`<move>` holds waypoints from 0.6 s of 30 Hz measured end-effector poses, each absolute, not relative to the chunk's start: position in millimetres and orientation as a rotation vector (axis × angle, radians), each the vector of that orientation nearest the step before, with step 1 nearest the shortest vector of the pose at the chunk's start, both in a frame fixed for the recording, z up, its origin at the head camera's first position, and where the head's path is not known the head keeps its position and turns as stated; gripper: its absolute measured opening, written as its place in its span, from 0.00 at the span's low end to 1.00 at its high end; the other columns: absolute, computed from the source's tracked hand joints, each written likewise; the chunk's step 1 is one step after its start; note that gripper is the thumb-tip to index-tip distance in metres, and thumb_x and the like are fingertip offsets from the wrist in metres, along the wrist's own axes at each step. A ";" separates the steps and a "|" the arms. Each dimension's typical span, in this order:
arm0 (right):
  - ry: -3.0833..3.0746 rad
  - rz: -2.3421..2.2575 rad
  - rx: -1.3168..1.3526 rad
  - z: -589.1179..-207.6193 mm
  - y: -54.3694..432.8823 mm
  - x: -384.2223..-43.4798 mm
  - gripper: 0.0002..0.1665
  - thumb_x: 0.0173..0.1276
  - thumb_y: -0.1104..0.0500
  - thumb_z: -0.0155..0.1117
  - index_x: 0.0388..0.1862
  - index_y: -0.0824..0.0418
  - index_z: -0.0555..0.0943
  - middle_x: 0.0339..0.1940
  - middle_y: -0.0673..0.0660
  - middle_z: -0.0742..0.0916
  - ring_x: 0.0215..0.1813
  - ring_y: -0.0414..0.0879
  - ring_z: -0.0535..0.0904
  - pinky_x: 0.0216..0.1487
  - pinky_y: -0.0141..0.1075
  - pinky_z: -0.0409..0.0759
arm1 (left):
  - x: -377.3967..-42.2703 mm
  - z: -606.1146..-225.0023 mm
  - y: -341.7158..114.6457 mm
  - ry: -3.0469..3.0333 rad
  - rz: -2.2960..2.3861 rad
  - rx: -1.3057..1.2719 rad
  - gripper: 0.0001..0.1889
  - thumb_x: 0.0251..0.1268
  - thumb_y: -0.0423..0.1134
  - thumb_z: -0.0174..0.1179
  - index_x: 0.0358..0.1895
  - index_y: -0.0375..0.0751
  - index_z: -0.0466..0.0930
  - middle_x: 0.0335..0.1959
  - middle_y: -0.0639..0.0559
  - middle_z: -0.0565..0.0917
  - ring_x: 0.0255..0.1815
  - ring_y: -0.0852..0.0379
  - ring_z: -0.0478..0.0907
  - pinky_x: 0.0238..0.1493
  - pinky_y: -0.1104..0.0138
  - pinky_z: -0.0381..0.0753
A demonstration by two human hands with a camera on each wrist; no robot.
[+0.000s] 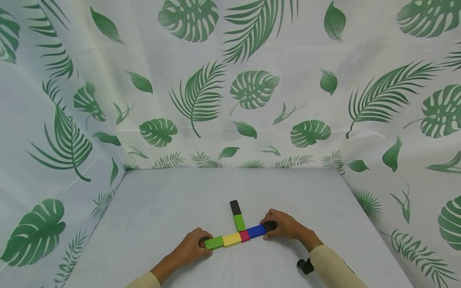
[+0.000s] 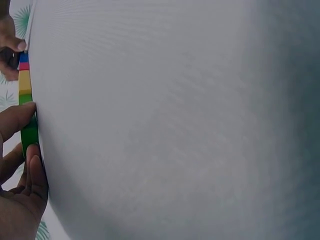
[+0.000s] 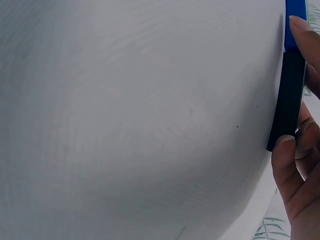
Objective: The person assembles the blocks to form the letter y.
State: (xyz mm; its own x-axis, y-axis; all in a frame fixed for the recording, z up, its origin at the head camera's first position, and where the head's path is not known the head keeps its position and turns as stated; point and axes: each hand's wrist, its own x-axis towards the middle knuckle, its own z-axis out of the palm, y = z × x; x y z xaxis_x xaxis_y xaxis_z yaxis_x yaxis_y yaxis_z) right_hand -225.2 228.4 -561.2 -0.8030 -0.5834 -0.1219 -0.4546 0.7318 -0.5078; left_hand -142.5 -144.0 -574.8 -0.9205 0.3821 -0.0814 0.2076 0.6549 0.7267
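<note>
A row of coloured blocks lies end to end on the table: a green block, a yellow block, a short red block, a blue block and a black block. From the row's far side, near the red piece, another green block extends away, with a second black block at its far end. My left hand grips the row's left end, at the green block. At the right end my right hand holds the black block, thumb reaching the blue block in the right wrist view.
A small black object sits beside the right sleeve. Behind the white table and along both sides hangs a white sheet printed with green leaves.
</note>
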 end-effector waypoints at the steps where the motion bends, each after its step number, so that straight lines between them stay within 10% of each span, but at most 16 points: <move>1: 2.662 -0.677 -0.817 -560.8 228.5 -224.9 0.26 0.54 0.38 0.78 0.51 0.44 0.87 0.45 0.41 0.79 0.50 0.40 0.75 0.55 0.42 0.78 | -142.6 -574.7 -144.1 2.640 1.122 0.478 0.21 0.53 0.40 0.75 0.51 0.41 0.84 0.36 0.58 0.76 0.33 0.66 0.71 0.34 0.73 0.74; 9: 2.647 -0.776 -0.729 -560.0 229.4 -223.0 0.34 0.52 0.38 0.79 0.57 0.43 0.84 0.56 0.46 0.76 0.59 0.46 0.74 0.62 0.52 0.76 | -143.5 -572.3 -146.3 2.608 1.107 0.477 0.27 0.52 0.42 0.76 0.56 0.38 0.81 0.40 0.56 0.76 0.34 0.67 0.71 0.35 0.73 0.74; 18: 2.693 -0.901 -0.768 -555.5 239.8 -222.1 0.44 0.50 0.36 0.80 0.65 0.50 0.80 0.63 0.52 0.75 0.34 0.38 0.73 0.35 0.29 0.75 | -146.6 -559.8 -156.0 2.584 1.022 0.521 0.34 0.54 0.52 0.75 0.63 0.42 0.76 0.51 0.54 0.79 0.41 0.65 0.75 0.41 0.71 0.77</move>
